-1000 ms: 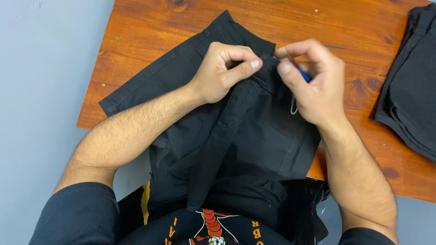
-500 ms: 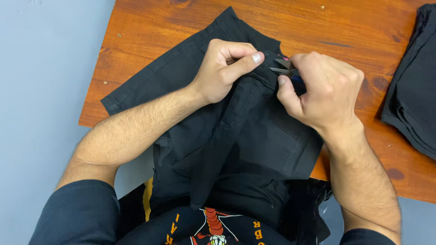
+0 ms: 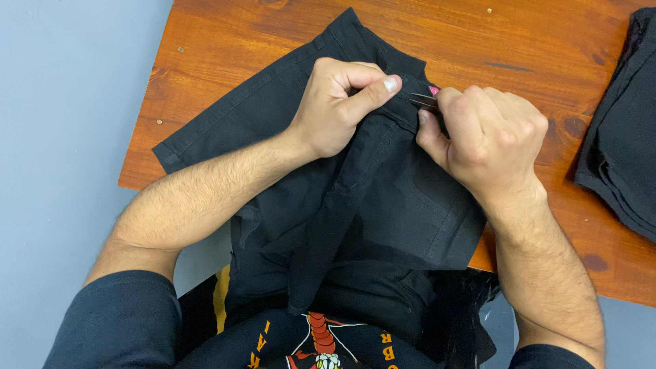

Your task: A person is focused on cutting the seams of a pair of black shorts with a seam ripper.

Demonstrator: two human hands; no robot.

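A pair of black shorts [image 3: 383,198] lies on the orange-brown wooden table [image 3: 519,41], its lower part hanging over the near edge into my lap. My left hand [image 3: 338,102] pinches a fold of the waistband, thumb pressed along the fabric. Just to its right, my right hand [image 3: 482,133] is closed around a small metal snipping tool [image 3: 425,101]. Its dark blades point left at the pinched fabric, and a bit of pink shows at the tool's top. Most of the tool is hidden in my fist.
A stack of folded black garments [image 3: 625,137] sits at the table's right edge. Bare wood lies beyond the shorts at the far side. A grey floor [image 3: 61,137] shows to the left of the table.
My right hand has closed into a fist around the tool and brought its blades up to the waistband. The loose thread it was holding up is no longer seen. My left hand keeps its pinch.
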